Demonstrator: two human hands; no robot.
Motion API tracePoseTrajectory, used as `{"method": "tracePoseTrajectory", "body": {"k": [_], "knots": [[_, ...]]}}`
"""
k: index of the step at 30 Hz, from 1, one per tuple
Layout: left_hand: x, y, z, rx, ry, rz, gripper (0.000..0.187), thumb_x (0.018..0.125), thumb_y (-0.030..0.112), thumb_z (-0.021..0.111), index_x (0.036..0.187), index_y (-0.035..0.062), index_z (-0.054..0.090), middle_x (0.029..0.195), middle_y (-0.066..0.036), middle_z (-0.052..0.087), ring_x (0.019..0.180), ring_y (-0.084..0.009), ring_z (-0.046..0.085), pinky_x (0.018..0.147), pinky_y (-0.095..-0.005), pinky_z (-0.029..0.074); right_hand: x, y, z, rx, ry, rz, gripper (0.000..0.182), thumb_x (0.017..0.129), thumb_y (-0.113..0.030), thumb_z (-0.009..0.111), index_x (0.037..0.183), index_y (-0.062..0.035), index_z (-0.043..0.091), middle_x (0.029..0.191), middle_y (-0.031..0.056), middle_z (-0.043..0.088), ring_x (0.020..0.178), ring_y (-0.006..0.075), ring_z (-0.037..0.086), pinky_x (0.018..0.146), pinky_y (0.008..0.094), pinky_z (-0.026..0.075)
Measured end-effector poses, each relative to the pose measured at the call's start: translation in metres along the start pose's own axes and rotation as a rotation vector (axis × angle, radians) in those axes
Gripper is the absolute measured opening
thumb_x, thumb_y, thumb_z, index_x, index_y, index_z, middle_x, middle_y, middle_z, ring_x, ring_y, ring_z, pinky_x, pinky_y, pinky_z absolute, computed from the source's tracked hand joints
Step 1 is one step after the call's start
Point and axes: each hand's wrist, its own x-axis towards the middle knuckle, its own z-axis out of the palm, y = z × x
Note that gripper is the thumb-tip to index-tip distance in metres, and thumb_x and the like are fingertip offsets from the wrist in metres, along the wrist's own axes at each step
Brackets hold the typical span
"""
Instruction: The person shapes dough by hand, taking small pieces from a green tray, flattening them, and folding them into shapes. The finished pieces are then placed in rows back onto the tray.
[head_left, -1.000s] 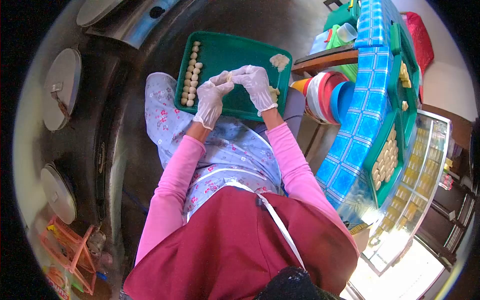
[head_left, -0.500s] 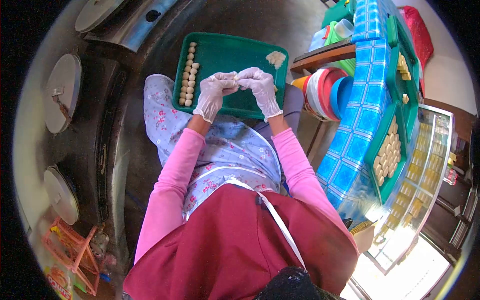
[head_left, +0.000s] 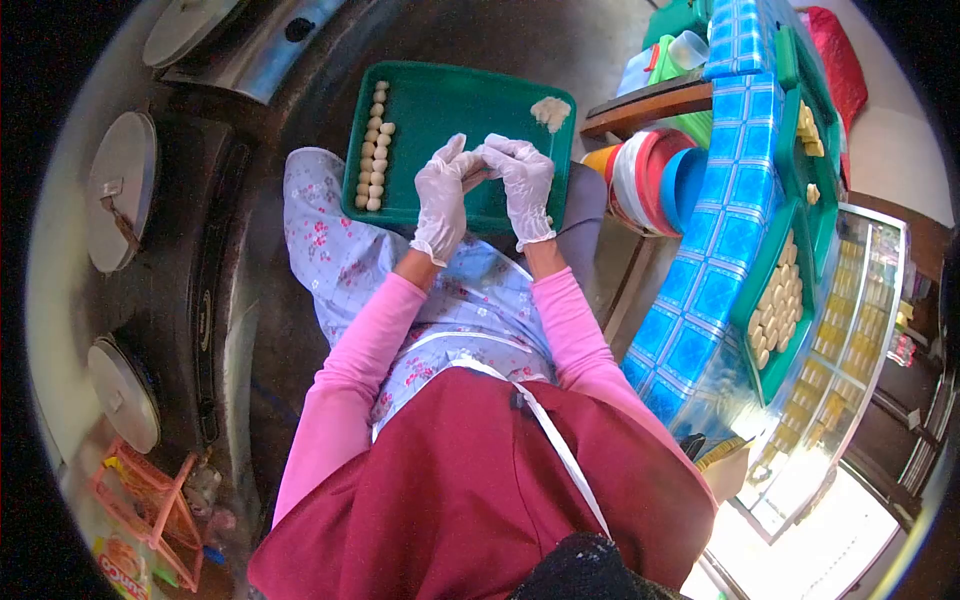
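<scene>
In white gloves, my left hand [head_left: 440,195] and my right hand [head_left: 522,180] meet above the near part of a green tray [head_left: 450,90]. Their fingers overlap, curved toward each other, and hide whatever lies between them. Along the tray's left side, small pale dough balls [head_left: 378,150] form a long column with a shorter one beside it. A flattened, pale clump that looks like dough [head_left: 550,113] lies in the far right corner. A small pale bit shows at the tray's edge by my right wrist.
On the right, a table with a blue checked cloth [head_left: 690,290] carries green trays with pale round pieces [head_left: 775,305]. Red and blue tubs [head_left: 665,180] stand beside it. Round metal lids [head_left: 122,190] line the left side, above an orange plastic rack [head_left: 150,500].
My hands have gone from a fingertip pinch to overlapping, with the left hand shifted right and more upright. The tray has moved slightly in view.
</scene>
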Motion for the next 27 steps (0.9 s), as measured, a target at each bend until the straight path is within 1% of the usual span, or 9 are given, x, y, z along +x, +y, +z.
{"method": "tracePoseTrajectory", "body": {"k": [7, 10, 13, 15, 18, 21, 24, 26, 27], "knots": [[0.011, 0.020, -0.016, 0.252, -0.089, -0.147, 0.025, 0.088, 0.015, 0.064, 0.108, -0.0006, 0.066, 0.093, -0.008, 0.069, 0.085, -0.0164, 0.066, 0.073, -0.0282, 0.054, 0.014, -0.001, -0.019, 0.263, -0.260, 0.366, 0.017, 0.075, -0.006, 0.068, 0.089, 0.0028, 0.071, 0.086, 0.0101, 0.071, 0.068, 0.0146, 0.066, 0.059, 0.0240, 0.052], [0.023, 0.017, -0.024, 0.172, -0.193, -0.184, 0.022, 0.085, 0.010, 0.067, 0.102, -0.0035, 0.067, 0.094, -0.011, 0.069, 0.079, -0.0172, 0.067, 0.071, -0.0288, 0.056, 0.008, -0.013, -0.013, 0.155, -0.369, 0.200, 0.016, 0.074, -0.004, 0.071, 0.089, 0.0027, 0.070, 0.077, 0.0060, 0.068, 0.064, 0.0095, 0.060, 0.055, 0.0240, 0.048], [0.030, 0.003, -0.029, 0.126, -0.128, -0.178, 0.023, 0.083, 0.007, 0.068, 0.103, -0.0056, 0.067, 0.098, -0.012, 0.069, 0.081, -0.0175, 0.067, 0.074, -0.0291, 0.055, 0.001, -0.024, -0.008, -0.275, -0.236, -0.005, 0.014, 0.072, -0.004, 0.073, 0.085, 0.0017, 0.071, 0.078, 0.0044, 0.069, 0.064, 0.0088, 0.058, 0.054, 0.0243, 0.047], [0.026, -0.008, -0.027, 0.068, -0.051, -0.138, 0.025, 0.083, 0.005, 0.067, 0.105, -0.0079, 0.066, 0.102, -0.013, 0.068, 0.086, -0.0169, 0.066, 0.078, -0.0280, 0.054, 0.003, -0.013, -0.009, -0.231, -0.234, 0.075, 0.015, 0.076, -0.011, 0.069, 0.087, -0.0013, 0.072, 0.087, 0.0095, 0.071, 0.076, 0.0143, 0.066, 0.066, 0.0251, 0.051], [0.007, -0.018, -0.014, 0.353, 0.002, 0.256, 0.029, 0.085, 0.003, 0.065, 0.112, -0.0093, 0.063, 0.102, -0.013, 0.068, 0.091, -0.0152, 0.064, 0.084, -0.0257, 0.051, 0.003, -0.002, -0.005, -0.057, -0.209, 0.195, 0.016, 0.078, -0.012, 0.067, 0.089, -0.0014, 0.073, 0.089, 0.0107, 0.072, 0.077, 0.0145, 0.067, 0.067, 0.0252, 0.053], [-0.009, -0.028, -0.005, 0.517, -0.065, 0.376, 0.047, 0.092, 0.000, 0.053, 0.138, -0.0036, 0.043, 0.123, -0.015, 0.060, 0.107, -0.0160, 0.058, 0.093, -0.0273, 0.046, 0.000, 0.002, -0.004, 0.005, -0.210, 0.150, 0.021, 0.080, -0.012, 0.065, 0.096, -0.0012, 0.073, 0.091, 0.0105, 0.071, 0.078, 0.0160, 0.068, 0.069, 0.0259, 0.054], [-0.012, -0.027, -0.001, 0.238, -0.120, 0.292, 0.053, 0.095, 0.001, 0.047, 0.145, -0.0036, 0.029, 0.137, -0.017, 0.049, 0.121, -0.0206, 0.051, 0.102, -0.0289, 0.040, 0.002, 0.008, -0.010, -0.094, -0.210, -0.069, 0.030, 0.081, -0.013, 0.067, 0.106, 0.0016, 0.069, 0.092, 0.0107, 0.071, 0.074, 0.0193, 0.068, 0.066, 0.0281, 0.056], [-0.012, -0.020, 0.000, 0.051, -0.084, 0.173, 0.054, 0.095, 0.003, 0.048, 0.145, -0.0049, 0.027, 0.142, -0.018, 0.043, 0.125, -0.0236, 0.049, 0.104, -0.0309, 0.039, 0.001, 0.005, -0.020, 0.077, -0.150, 0.256, 0.035, 0.078, -0.013, 0.070, 0.110, 0.0012, 0.067, 0.091, 0.0109, 0.071, 0.072, 0.0182, 0.068, 0.062, 0.0274, 0.055], [-0.010, -0.018, -0.002, 0.069, 0.019, 0.144, 0.048, 0.094, 0.005, 0.051, 0.139, -0.0066, 0.038, 0.133, -0.018, 0.052, 0.116, -0.0213, 0.056, 0.097, -0.0305, 0.045, 0.001, -0.005, -0.020, 0.166, -0.124, 0.415, 0.038, 0.077, -0.014, 0.072, 0.111, 0.0010, 0.067, 0.090, 0.0110, 0.071, 0.071, 0.0177, 0.067, 0.061, 0.0271, 0.054]]}}
